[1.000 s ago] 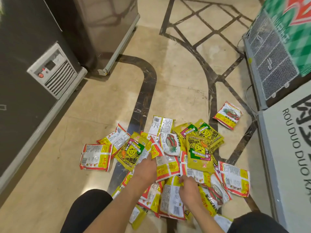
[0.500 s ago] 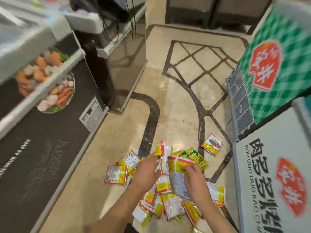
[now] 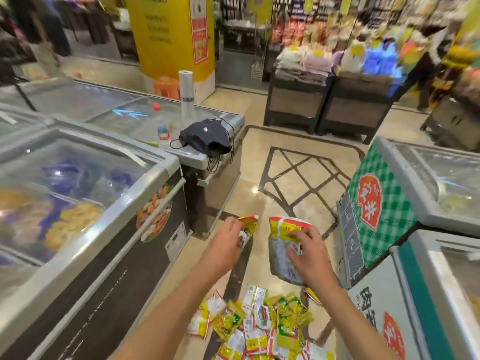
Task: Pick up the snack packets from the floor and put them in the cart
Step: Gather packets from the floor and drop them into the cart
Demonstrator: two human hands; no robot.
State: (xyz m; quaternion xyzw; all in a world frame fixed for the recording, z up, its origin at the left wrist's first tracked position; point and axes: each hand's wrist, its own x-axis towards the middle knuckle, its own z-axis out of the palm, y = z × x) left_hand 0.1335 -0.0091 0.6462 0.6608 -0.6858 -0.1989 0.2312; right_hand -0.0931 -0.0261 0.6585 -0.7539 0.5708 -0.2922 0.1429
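Left hand: your left hand (image 3: 228,236) is raised in front of you, fingers curled tight around a yellow snack packet (image 3: 248,228) — its red-edged top pokes out past your knuckles.
Right hand: your right hand (image 3: 306,252) pinches a larger packet (image 3: 281,245) by its yellow-and-red upper part, thumb on the near face and fingers folded over the front; the pale printed back hangs down below your palm.
Gap between hands: the two held packets sit side by side, apart, not touching.
Pile on the floor: the rest of the snack packets (image 3: 262,326) lie in a loose overlapping heap on the beige tiled floor (image 3: 304,178) directly under your forearms — mostly yellow, green and red.
To your left: a glass-topped chest freezer (image 3: 85,193) runs alongside; on the next unit behind it rest a dark bag (image 3: 205,139), a water bottle (image 3: 161,123) and a roll of plastic bags (image 3: 186,93).
To your right: a freezer with a green checked panel (image 3: 384,211) stands close to the pile.
Cart: I can't see it from here.
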